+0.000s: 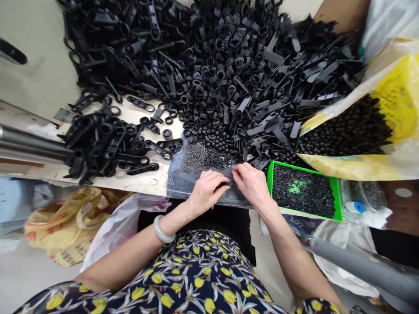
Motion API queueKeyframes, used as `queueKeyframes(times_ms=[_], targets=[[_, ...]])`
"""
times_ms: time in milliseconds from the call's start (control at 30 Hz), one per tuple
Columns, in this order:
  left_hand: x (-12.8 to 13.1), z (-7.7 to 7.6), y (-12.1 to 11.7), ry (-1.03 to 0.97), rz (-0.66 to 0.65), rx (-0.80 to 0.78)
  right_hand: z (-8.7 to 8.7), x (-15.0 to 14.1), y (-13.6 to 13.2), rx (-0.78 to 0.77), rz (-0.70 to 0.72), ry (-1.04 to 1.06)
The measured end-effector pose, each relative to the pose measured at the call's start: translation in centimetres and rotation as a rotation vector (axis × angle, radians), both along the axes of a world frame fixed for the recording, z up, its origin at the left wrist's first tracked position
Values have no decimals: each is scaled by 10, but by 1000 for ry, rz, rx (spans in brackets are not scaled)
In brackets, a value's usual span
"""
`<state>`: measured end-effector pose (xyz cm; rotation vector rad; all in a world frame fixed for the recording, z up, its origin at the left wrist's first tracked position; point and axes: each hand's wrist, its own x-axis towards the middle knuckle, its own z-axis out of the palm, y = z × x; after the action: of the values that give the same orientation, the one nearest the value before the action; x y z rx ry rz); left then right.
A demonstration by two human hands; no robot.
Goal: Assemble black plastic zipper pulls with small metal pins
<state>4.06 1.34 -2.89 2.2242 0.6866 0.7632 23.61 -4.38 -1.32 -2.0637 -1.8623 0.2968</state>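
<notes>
My left hand (pixel 207 190) is closed around a small black plastic part (pixel 221 186), mostly hidden by the fingers. Just to its right, my right hand (pixel 251 182) has thumb and fingertips pinched together; anything between them is too small to make out. Both hands are over a dark mat (pixel 183 183) at the table's front edge. Beyond the fingertips lie tiny white pieces (pixel 227 163), a patch of small grey metal pieces (pixel 195 155) and small round black parts (pixel 216 140).
A big heap of black plastic parts (pixel 209 56) covers the back. Black handle-like pieces (pixel 111 139) are piled at left. At right are a green tray (pixel 270 179) of tiny black pieces and a yellow-white bag (pixel 347 168) with black parts. Grey tubes (pixel 360 261) flank the table.
</notes>
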Motion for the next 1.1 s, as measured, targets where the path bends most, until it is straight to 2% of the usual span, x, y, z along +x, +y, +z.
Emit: queueKeyframes(times_ms=[100,167,233,400,567,800,1100], targets=[[0,-2,1,-6,-4,13,-1,-4,-14,172,-70,332],[-1,-4,2,-13,-12,10,-2,-10,-26,234,-124,547],[-1,-5,2,-21,-12,-1,-3,-18,-35,264,-129,640],[-1,-5,1,-13,-9,-34,-7,-30,-40,340,-19,505],[0,-5,1,-20,-14,-71,-5,-28,-38,341,73,374],[-1,-8,0,-77,-16,-29,-4,-30,-40,423,151,122],[-1,-8,0,-106,0,-57,-6,-31,-42,472,186,10]])
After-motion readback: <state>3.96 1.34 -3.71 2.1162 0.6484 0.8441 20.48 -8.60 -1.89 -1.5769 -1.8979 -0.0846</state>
